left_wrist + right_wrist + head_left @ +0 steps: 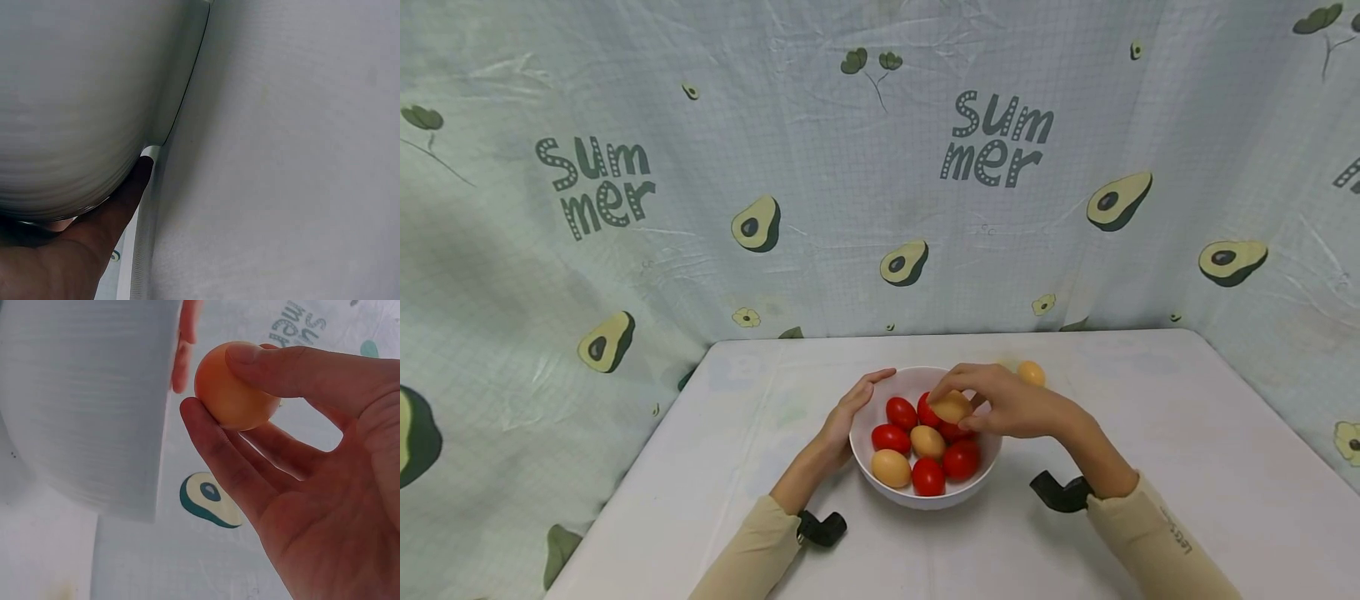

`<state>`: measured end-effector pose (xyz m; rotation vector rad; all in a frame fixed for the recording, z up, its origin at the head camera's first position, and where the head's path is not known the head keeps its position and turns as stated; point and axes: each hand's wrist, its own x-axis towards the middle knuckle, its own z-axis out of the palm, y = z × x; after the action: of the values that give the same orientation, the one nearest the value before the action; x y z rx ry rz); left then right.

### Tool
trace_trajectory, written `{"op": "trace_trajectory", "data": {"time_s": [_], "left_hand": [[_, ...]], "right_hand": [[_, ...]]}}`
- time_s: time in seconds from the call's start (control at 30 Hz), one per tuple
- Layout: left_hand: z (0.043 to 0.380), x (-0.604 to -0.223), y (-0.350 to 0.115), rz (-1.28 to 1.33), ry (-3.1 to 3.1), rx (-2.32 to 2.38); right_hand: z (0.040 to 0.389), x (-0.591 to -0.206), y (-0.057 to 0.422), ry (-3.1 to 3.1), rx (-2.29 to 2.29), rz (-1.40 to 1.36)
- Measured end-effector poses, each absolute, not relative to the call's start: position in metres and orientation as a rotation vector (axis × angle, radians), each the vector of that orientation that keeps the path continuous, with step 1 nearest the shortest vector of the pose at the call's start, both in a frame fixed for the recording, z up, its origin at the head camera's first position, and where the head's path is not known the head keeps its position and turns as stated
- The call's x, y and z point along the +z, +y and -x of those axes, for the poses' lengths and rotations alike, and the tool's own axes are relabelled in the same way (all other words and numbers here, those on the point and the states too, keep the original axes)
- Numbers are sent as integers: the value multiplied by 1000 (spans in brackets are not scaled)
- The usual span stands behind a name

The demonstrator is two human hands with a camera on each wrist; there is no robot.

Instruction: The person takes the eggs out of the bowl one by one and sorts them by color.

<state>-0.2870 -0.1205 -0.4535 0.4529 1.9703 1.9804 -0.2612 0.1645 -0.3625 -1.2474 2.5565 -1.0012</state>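
A white bowl [917,502] stands on the table with several red tomatoes [891,438] and brown eggs [891,468] in it. My left hand [842,423] lies along the bowl's left side, fingers stretched toward the far rim. In the left wrist view, a digit of that hand [81,250] touches the bowl's outer wall [75,94]. Over the bowl's right part, my right hand [1007,402] pinches a brown egg [951,407] between thumb and fingers. The right wrist view shows this egg [234,387] at rim height, with the thumb on top.
Another egg [1032,372] lies on the table behind my right hand, partly hidden by it. A white cloth covers the table [760,417]. Behind it hangs a curtain [820,167] printed with avocados. Black wrist mounts [822,529] stick out from both forearms.
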Motion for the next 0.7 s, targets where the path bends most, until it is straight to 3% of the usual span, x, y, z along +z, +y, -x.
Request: {"op": "trace_trajectory", "data": {"time_s": [0.7], "left_hand": [[287,-454,-121,-474,1982,1965]], "right_hand": [[266,-351,188,2640,-1041,1218]]}}
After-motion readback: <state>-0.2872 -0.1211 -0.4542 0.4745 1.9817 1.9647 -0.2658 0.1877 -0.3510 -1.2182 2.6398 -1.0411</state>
